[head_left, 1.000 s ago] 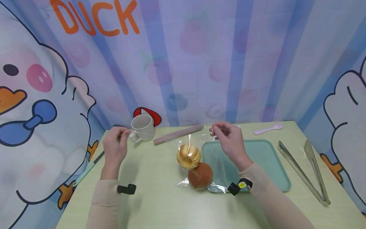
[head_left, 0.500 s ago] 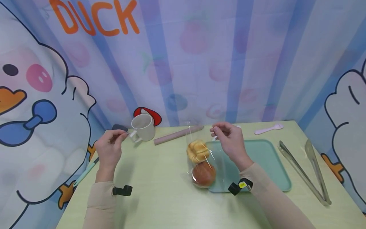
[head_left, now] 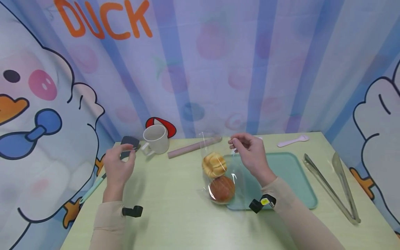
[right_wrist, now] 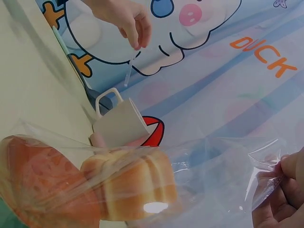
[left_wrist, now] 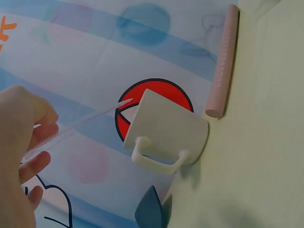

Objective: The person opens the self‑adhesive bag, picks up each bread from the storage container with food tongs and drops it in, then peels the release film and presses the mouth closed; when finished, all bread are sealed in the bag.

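Note:
My right hand (head_left: 251, 152) pinches the top corner of a clear plastic bag (right_wrist: 223, 171). Two breads lie inside it, a pale ridged bun (head_left: 214, 165) above a round brown bun (head_left: 222, 189). The bag hangs in front of the left part of a green tray (head_left: 290, 177). My left hand (head_left: 118, 166) is apart from the bag, left of the white mug (head_left: 157, 140). Between its thumb and fingers it pinches a thin clear strip (left_wrist: 80, 124), which also shows below the fingertips in the right wrist view.
A pink roll (head_left: 190, 148) lies behind the bag, near the curtain. At the back right is a pink spoon (head_left: 293, 141), with metal tongs (head_left: 331, 191) to the right of the tray. On the left lies a dark-headed spatula with a pale green handle (head_left: 93, 188).
My left hand has moved left and slightly down, away from the bag. The bag with the breads has swung right and hangs straighter; my right hand has barely moved.

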Motion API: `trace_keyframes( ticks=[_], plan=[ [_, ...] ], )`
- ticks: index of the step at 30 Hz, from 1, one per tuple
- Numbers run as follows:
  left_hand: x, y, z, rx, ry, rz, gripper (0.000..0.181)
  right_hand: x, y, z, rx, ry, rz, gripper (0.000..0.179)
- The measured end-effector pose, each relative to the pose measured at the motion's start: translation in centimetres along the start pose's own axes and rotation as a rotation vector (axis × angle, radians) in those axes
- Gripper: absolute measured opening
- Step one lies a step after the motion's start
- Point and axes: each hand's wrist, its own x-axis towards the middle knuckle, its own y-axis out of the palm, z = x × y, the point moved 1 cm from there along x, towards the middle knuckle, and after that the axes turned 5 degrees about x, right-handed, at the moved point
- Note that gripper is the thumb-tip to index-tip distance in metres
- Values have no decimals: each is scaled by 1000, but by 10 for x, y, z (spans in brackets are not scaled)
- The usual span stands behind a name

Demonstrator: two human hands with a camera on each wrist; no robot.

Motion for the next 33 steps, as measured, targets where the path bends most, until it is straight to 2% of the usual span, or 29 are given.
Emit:
trace_keyframes(
  ticks=[3,7,11,16,20,24,29,33],
  plan=[
    [-4,5,4,-3,-25,32,13,0,0,1,10,8,2,16],
    [-7,12,5,-18,23,32,13,-1,1,2,6,17,6,16],
    [-7,14,3,16,53,43,14,-1,2,3,1,18,14,16],
    [-10,15,1,44,10,118,25,-1,1,3,9,15,17,17],
    [-12,15,-1,39,-40,183,18,-1,1,4,14,9,21,17],
    [-15,16,-4,46,-70,209,13,-2,1,5,15,11,26,17],
    [-15,21,-5,21,-19,204,11,-2,2,6,15,13,29,17],
    [-15,27,-4,-7,47,214,23,-1,2,6,18,8,31,17]
  ],
)
